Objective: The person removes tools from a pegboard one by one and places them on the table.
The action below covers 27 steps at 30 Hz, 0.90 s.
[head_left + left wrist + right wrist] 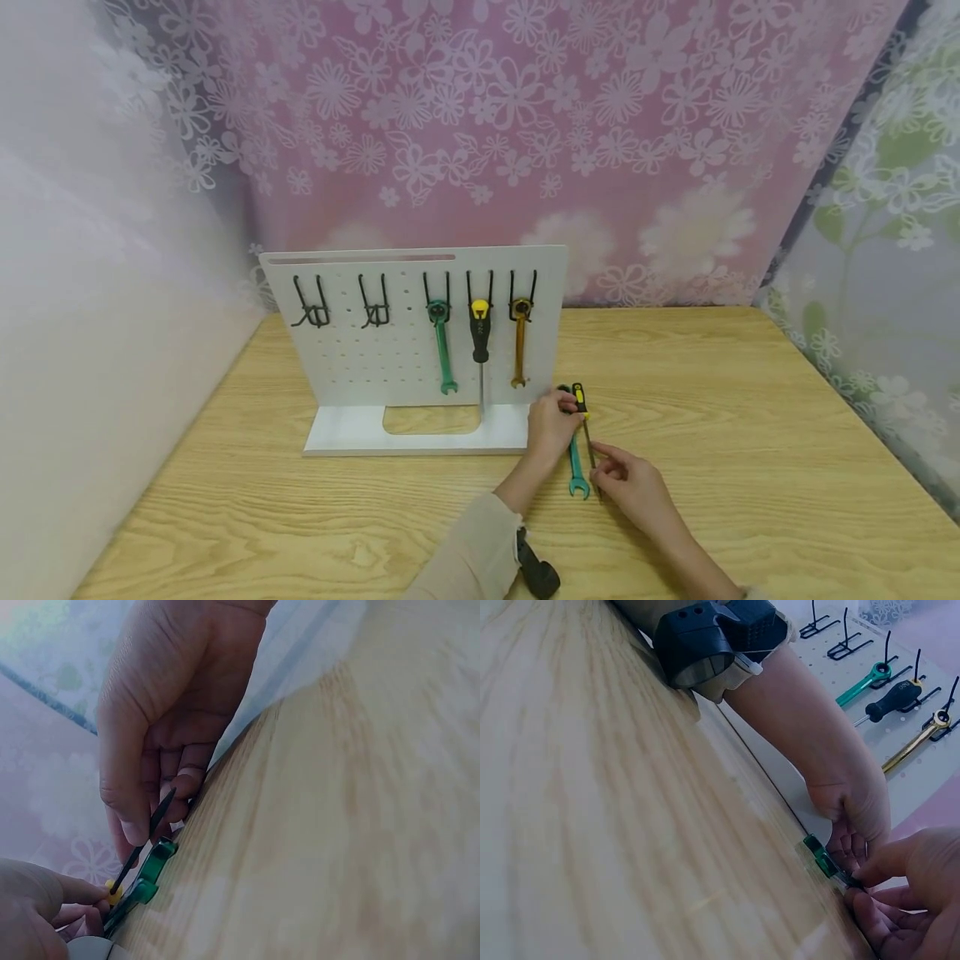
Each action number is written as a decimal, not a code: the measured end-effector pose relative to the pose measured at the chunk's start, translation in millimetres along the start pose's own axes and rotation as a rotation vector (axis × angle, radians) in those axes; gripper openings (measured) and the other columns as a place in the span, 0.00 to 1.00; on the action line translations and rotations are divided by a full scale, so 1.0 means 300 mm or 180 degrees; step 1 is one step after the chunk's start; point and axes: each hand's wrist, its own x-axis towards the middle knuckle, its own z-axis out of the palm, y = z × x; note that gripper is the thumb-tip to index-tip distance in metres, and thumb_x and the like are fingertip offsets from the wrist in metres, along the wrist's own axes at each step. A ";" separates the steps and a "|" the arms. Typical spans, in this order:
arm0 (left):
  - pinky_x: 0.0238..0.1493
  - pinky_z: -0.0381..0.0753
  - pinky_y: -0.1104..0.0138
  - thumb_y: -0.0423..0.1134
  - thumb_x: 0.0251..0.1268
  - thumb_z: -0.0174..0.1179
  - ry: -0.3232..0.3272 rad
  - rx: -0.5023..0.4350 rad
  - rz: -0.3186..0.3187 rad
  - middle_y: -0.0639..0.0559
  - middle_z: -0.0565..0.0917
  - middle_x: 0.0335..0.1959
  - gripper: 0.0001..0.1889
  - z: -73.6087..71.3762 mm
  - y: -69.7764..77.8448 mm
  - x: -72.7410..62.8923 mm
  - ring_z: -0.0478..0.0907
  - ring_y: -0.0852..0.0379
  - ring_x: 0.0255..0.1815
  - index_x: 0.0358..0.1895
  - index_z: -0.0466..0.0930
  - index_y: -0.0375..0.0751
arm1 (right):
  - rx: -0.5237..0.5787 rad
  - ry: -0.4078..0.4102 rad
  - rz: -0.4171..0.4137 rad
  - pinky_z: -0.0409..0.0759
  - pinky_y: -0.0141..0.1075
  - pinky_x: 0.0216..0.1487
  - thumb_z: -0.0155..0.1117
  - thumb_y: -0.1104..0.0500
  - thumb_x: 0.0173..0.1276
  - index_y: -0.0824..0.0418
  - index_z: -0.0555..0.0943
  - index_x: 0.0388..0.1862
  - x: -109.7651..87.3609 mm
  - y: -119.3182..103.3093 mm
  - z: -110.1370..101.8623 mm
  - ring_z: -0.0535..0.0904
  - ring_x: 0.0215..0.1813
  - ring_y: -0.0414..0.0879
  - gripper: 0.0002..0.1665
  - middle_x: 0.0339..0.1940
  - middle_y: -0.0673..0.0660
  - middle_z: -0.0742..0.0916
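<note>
A screwdriver (pixel 580 398) with a black and yellow handle lies slantwise at the right end of a white pegboard. My left hand (pixel 553 427) holds it near the yellow collar, fingers and thumb at the handle. Lower down, my right hand (pixel 633 490) pinches the thin dark shaft close to its tip. In the left wrist view the shaft (pixel 156 821) passes by the right thumb. A green wrench (pixel 576 467) rests on the table just left of the screwdriver, its open end toward me and its upper part partly hidden by the left hand.
On the pegboard (pixel 360 358), hooks carry a green wrench (pixel 442 350), a black and yellow screwdriver (pixel 480 333) and a gold wrench (pixel 520 350). Two hooks (pixel 311 312) at the left hold nothing. The board's white base (pixel 345 433) sits beside the left hand on the wooden table (pixel 720 400).
</note>
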 end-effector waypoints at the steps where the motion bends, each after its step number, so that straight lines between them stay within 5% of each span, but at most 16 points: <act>1: 0.26 0.75 0.74 0.27 0.47 0.68 0.0003 0.0000 0.0003 0.57 0.79 0.22 0.08 0.000 -0.001 0.000 0.76 0.62 0.24 0.34 0.82 0.35 | -0.0007 0.0003 -0.0005 0.72 0.29 0.24 0.64 0.68 0.58 0.71 0.76 0.54 -0.001 0.001 0.001 0.76 0.26 0.40 0.23 0.28 0.52 0.81; 27: 0.27 0.75 0.74 0.28 0.48 0.68 -0.0006 0.0014 -0.0072 0.58 0.79 0.22 0.08 0.008 -0.003 0.002 0.76 0.62 0.26 0.33 0.82 0.36 | -0.0146 0.0051 -0.0101 0.73 0.30 0.26 0.60 0.69 0.59 0.71 0.77 0.51 -0.007 0.002 0.004 0.75 0.28 0.42 0.20 0.29 0.53 0.80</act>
